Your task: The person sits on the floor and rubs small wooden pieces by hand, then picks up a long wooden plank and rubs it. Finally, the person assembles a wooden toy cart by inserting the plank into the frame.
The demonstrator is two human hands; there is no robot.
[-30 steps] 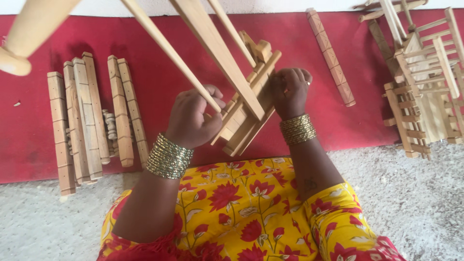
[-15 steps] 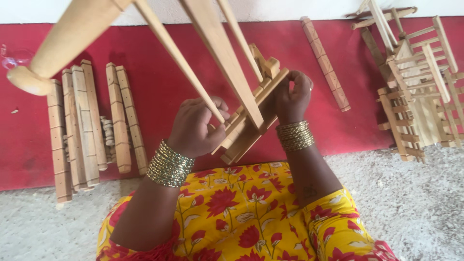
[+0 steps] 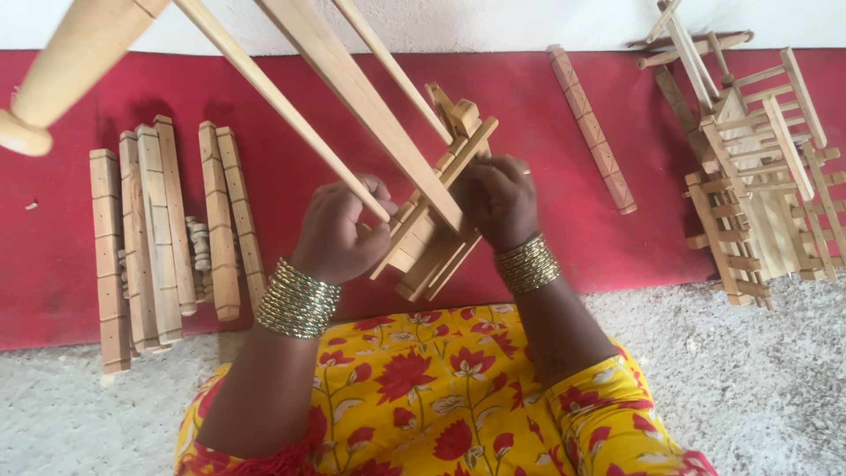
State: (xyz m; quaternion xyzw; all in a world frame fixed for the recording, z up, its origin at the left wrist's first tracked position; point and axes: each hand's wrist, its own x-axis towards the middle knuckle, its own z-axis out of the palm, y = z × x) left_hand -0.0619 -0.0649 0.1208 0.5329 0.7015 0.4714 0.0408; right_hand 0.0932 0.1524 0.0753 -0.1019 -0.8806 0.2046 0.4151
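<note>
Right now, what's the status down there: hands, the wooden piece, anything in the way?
Left hand and right hand both gripping wooden frame assembly. Long slats cross above hands. Loose bars lie apart on red mat.

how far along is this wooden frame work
Done, it seems: a stack of assembled wooden frames sits at the far right. In hand: the left hand and right hand both grip a partly built wooden frame. Left: loose slotted wooden bars and one separate bar lie on the red mat.
</note>
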